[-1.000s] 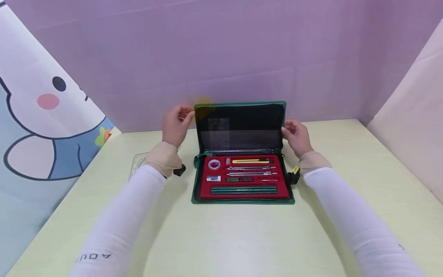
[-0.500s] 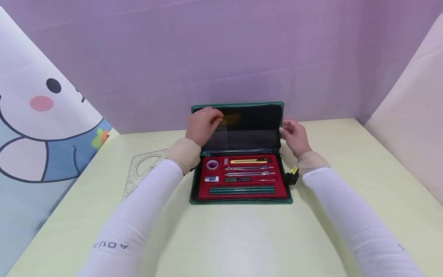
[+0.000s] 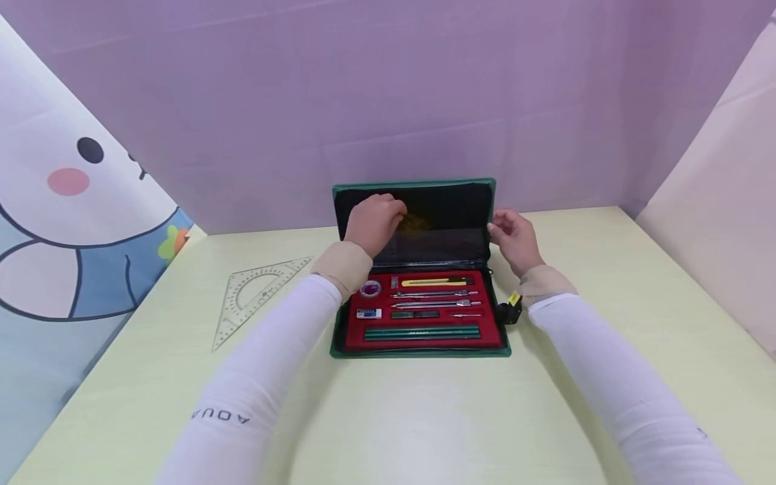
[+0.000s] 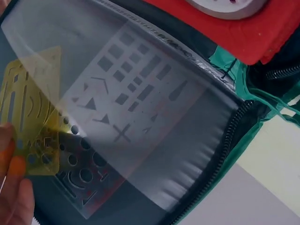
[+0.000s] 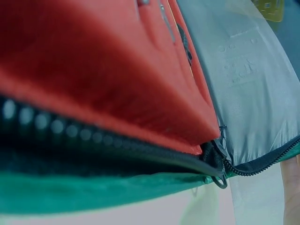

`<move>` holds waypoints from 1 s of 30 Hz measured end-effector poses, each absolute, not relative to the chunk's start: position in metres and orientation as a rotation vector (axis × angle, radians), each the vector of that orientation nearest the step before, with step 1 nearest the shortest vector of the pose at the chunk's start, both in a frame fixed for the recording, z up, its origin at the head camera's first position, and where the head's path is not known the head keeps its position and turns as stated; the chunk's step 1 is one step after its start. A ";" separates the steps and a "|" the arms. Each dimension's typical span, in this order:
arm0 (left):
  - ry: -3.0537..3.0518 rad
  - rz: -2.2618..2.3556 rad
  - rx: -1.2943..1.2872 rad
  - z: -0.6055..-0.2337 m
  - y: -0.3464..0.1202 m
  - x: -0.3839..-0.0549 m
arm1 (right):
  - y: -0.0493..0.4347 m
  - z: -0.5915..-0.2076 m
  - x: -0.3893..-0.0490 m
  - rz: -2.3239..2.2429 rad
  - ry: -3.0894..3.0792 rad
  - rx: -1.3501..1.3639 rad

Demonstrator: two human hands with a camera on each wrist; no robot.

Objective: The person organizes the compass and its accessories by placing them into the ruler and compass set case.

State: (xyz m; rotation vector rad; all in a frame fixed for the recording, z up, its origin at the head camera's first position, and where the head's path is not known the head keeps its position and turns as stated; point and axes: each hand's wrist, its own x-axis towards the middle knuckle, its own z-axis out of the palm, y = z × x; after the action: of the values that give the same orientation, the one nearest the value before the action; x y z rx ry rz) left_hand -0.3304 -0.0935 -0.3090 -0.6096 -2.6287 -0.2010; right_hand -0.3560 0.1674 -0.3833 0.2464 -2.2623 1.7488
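Note:
A green zip case (image 3: 421,354) stands unfolded on the table, its dark lid (image 3: 451,202) propped up at the back. My left hand (image 3: 374,223) is in front of the lid and pinches a yellow see-through stencil (image 4: 35,101). The stencil's upper part, as the left wrist view shows it, lies behind the lid's clear pocket (image 4: 187,136). A colourless stencil (image 4: 126,77) sits in that same pocket, partly sticking out. With thumb in front and fingers behind, my right hand (image 3: 516,241) grips the lid's right edge.
The case's red insert (image 3: 424,343) holds green pencils (image 3: 422,333), a yellow utility knife (image 3: 424,283), metal compasses (image 3: 436,304), an eraser (image 3: 368,313) and a round container (image 3: 370,288). A clear set square (image 3: 233,313) lies on the table, left of the case.
My left hand has moved right from beside the lid's left edge to in front of the lid, bringing the yellow stencil along. The right hand keeps its grip on the lid.

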 end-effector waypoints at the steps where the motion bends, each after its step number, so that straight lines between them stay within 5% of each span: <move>1: -2.643 -0.189 -0.607 -0.310 -0.092 -0.331 | 0.167 -0.383 -0.356 1.741 -2.270 0.244; 30: -2.768 -0.062 -0.778 -0.325 -0.044 -0.332 | 0.165 -0.383 -0.353 1.748 -2.267 0.265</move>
State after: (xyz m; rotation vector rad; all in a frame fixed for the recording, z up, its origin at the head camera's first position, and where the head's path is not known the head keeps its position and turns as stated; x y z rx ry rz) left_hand -0.3323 -0.0445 -0.3253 -0.7776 -2.7681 -0.0619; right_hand -0.3527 0.1652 -0.3827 0.2645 -2.2672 1.7480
